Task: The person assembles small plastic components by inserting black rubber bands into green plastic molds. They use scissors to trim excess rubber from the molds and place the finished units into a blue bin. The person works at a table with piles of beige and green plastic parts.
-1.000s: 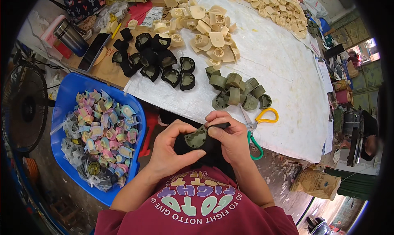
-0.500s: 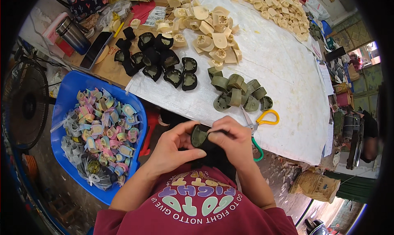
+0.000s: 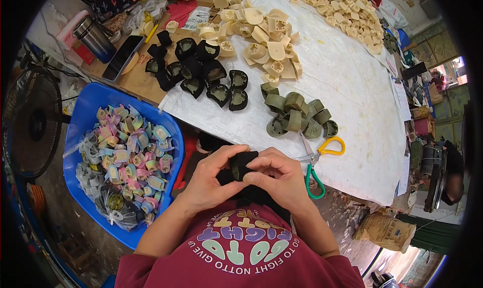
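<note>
In front of my chest, over the near table edge, both hands hold a shoe heel (image 3: 243,161) wrapped in black cloth. My left hand (image 3: 211,179) grips its left side between thumb and fingers. On the other side, the fingertips and thumb of my right hand (image 3: 278,176) press against the black cloth. Just beyond my right hand lie scissors (image 3: 313,158) with one yellow and one green handle, blades parted. Bare olive-green heels (image 3: 294,116) sit in a small heap past them. Farther left is a group of black-covered heels (image 3: 192,67), their hollow olive insides showing.
Cream-coloured heels (image 3: 275,51) are piled at the back, with a larger heap (image 3: 342,11) farther right on the white sheet (image 3: 352,112). A blue basin (image 3: 72,137) of pastel pieces stands at left. A phone (image 3: 122,58) and a steel flask (image 3: 94,39) lie beyond it.
The held heel has turned: its open olive hollow faced up before, and now mostly black cloth shows. My right fingers have shifted along its side. The view has moved slightly.
</note>
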Action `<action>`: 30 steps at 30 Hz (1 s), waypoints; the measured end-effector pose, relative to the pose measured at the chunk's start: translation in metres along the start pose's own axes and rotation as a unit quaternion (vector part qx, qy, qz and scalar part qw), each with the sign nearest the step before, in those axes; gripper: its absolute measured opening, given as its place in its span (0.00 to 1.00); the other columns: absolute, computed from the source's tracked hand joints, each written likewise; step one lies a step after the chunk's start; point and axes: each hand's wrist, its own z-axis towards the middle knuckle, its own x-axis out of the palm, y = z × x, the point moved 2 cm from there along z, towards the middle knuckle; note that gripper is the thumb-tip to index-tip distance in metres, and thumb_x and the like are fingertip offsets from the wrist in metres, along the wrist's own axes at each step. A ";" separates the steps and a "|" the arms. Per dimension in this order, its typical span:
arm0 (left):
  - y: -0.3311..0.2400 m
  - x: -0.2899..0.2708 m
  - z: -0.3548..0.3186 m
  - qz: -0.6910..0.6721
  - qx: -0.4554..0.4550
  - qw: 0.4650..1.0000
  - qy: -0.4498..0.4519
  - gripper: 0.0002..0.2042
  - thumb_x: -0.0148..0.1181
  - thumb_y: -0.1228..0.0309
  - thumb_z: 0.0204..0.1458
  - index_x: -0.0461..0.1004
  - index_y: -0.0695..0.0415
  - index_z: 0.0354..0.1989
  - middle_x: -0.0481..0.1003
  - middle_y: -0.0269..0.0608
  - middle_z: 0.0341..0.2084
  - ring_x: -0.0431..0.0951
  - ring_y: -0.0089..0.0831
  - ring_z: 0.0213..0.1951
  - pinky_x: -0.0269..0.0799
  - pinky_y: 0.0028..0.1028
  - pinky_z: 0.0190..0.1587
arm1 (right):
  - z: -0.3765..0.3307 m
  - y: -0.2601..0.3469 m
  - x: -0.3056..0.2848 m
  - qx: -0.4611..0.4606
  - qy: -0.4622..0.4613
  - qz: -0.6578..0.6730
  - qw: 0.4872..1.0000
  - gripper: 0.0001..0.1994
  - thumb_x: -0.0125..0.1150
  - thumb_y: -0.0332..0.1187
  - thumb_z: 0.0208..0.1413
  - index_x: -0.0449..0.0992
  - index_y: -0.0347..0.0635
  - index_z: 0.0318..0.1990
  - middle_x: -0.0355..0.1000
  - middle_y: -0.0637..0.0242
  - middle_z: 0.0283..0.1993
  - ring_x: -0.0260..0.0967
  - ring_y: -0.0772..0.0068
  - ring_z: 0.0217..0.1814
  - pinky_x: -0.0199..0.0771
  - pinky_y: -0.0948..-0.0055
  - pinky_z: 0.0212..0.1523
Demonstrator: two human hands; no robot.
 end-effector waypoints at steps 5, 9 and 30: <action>-0.002 -0.002 0.001 0.051 0.008 0.998 0.027 0.28 0.66 0.81 0.45 0.65 0.61 0.57 0.71 0.42 0.50 0.74 0.27 0.49 0.71 0.28 0.51 | 0.001 0.000 0.004 -0.017 -0.034 -0.009 0.999 0.08 0.70 0.25 0.45 0.80 0.41 0.34 0.70 0.73 0.33 0.64 0.86 0.30 0.64 0.84 0.31; -0.007 -0.001 0.001 0.002 -0.006 0.999 0.035 0.28 0.66 0.82 0.45 0.65 0.61 0.57 0.71 0.43 0.50 0.74 0.28 0.49 0.71 0.28 0.50 | 0.001 -0.003 -0.003 -0.033 -0.003 0.018 0.999 0.07 0.70 0.24 0.45 0.80 0.40 0.34 0.68 0.73 0.33 0.64 0.85 0.32 0.64 0.84 0.33; 0.002 0.002 -0.004 -0.102 0.011 0.995 -0.020 0.29 0.62 0.84 0.44 0.65 0.59 0.59 0.62 0.47 0.60 0.66 0.34 0.59 0.68 0.31 0.57 | 0.006 0.007 0.008 -0.059 -0.095 -0.153 0.982 0.12 0.73 0.30 0.42 0.74 0.38 0.29 0.69 0.66 0.33 0.68 0.72 0.34 0.69 0.73 0.37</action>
